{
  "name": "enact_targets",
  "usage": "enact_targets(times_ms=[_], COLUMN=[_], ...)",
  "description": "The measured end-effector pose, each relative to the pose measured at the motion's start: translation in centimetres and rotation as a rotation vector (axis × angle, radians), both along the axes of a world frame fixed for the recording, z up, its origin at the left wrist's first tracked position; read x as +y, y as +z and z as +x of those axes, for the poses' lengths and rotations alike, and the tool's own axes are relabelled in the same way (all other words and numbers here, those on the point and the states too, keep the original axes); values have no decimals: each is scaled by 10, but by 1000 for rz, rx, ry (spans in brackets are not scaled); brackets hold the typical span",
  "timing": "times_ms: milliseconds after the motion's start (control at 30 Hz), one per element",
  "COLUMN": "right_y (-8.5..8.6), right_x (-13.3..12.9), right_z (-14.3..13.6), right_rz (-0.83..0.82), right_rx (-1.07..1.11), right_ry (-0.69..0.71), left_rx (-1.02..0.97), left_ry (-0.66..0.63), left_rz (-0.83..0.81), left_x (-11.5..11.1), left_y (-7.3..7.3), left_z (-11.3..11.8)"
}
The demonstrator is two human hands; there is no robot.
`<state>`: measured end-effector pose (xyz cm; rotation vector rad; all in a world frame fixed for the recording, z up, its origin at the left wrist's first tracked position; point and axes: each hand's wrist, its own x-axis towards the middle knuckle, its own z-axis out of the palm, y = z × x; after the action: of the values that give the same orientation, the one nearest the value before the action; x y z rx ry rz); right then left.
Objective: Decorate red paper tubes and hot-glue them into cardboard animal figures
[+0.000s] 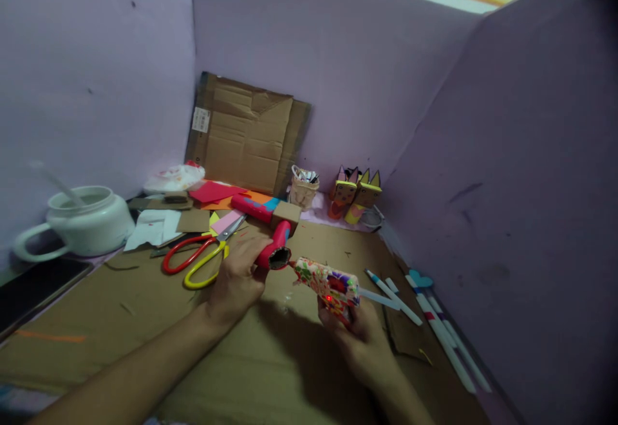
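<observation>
My left hand (240, 278) is closed around a red cardboard tube (277, 245) with blue patches, its dark, ragged open end turned toward the right. Wrapped in my right hand (355, 331) is a glue gun (331, 283) with a flower pattern and a small red light. Its nozzle points left, close to the tube's open end; whether they touch I cannot tell. A translucent glue stick (381, 299) juts from the gun's back. Behind the tube lie another red and blue tube (253, 208) and a brown cardboard piece (286, 216).
Scissors (200, 261) with red and yellow handles lie left of my left hand. A white mug (89, 222) stands at far left. Markers (396, 299) lie to the right. Cardboard sheets (248, 132), a small pot (304, 188) and crowned paper figures (355, 196) stand at the back.
</observation>
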<state>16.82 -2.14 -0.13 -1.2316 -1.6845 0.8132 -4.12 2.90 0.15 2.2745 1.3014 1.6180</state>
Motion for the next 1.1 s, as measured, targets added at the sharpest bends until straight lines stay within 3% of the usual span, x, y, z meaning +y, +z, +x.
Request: enact_targets(times_ms=[1100], right_y=[-2], right_x=[-3], right_z=[2], right_rz=[-34], right_rx=[-4], right_ry=[54], left_rx=[7], left_ry=[22], left_rz=[7], left_x=[2], left_y=[-4], left_z=[0])
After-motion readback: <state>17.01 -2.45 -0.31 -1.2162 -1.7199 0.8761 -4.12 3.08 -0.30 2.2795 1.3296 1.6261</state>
